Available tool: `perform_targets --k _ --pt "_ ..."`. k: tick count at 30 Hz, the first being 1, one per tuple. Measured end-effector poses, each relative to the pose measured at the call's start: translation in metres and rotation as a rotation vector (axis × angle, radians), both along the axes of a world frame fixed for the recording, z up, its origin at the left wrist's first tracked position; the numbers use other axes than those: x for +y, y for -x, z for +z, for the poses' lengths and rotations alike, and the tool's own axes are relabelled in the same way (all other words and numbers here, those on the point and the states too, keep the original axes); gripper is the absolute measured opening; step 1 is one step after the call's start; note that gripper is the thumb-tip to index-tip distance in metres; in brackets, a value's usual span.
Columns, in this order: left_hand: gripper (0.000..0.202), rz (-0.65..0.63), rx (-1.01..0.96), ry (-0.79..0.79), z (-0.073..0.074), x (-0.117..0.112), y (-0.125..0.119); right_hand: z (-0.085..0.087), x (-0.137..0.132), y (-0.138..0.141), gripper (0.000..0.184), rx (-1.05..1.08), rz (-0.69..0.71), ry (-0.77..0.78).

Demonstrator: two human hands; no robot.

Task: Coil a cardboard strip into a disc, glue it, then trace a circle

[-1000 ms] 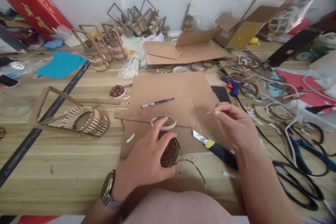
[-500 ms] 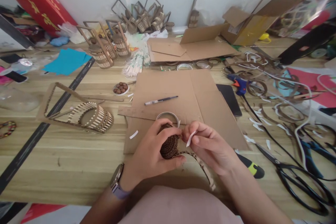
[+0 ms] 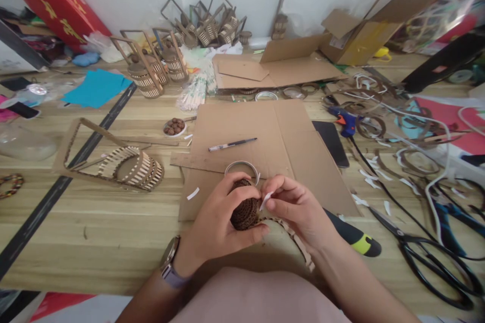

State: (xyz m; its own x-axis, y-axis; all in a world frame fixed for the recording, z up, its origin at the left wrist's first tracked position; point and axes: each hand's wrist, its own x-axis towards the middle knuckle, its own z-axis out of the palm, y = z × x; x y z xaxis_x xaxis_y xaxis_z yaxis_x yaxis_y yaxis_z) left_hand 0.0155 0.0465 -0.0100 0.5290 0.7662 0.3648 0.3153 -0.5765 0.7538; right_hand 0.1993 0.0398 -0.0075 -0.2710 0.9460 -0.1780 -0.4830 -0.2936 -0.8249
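My left hand [image 3: 217, 222] is wrapped round a dark brown roll of corrugated cardboard strip [image 3: 244, 209], held upright on the cardboard sheet [image 3: 265, 136]. A loose tail of the strip [image 3: 293, 239] trails to the right under my right wrist. My right hand [image 3: 299, 209] pinches a small white piece of tape [image 3: 265, 200] against the side of the roll. A roll of white double-sided tape [image 3: 242, 167] lies just behind the brown roll. A pen [image 3: 232, 145] rests further back on the sheet.
A black and yellow utility knife [image 3: 354, 239] lies right of my right hand, with black scissors [image 3: 424, 257] beyond. A phone [image 3: 333, 144], a blue glue gun [image 3: 343, 120], cardboard rings and cables fill the right. A cardboard basket [image 3: 129, 166] lies at left; several more stand at the back.
My right hand came in from the right with the white tape piece and now presses it against the roll. My left hand kept its grip; the view shifted slightly.
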Motion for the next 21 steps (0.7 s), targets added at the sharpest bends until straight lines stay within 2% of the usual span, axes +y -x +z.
perform_targets --k 8,15,21 --pt "0.038 0.029 0.028 0.0 0.0 0.0 -0.002 -0.003 0.001 0.001 0.015 -0.049 -0.014 -0.048" --pt "0.039 0.063 0.06 -0.044 -0.002 -0.001 -0.003 -0.013 -0.004 0.008 0.016 -0.128 -0.17 -0.114" --pt "0.039 0.093 0.122 -0.108 -0.004 -0.001 -0.003 -0.019 -0.003 0.008 0.015 -0.115 -0.145 -0.172"
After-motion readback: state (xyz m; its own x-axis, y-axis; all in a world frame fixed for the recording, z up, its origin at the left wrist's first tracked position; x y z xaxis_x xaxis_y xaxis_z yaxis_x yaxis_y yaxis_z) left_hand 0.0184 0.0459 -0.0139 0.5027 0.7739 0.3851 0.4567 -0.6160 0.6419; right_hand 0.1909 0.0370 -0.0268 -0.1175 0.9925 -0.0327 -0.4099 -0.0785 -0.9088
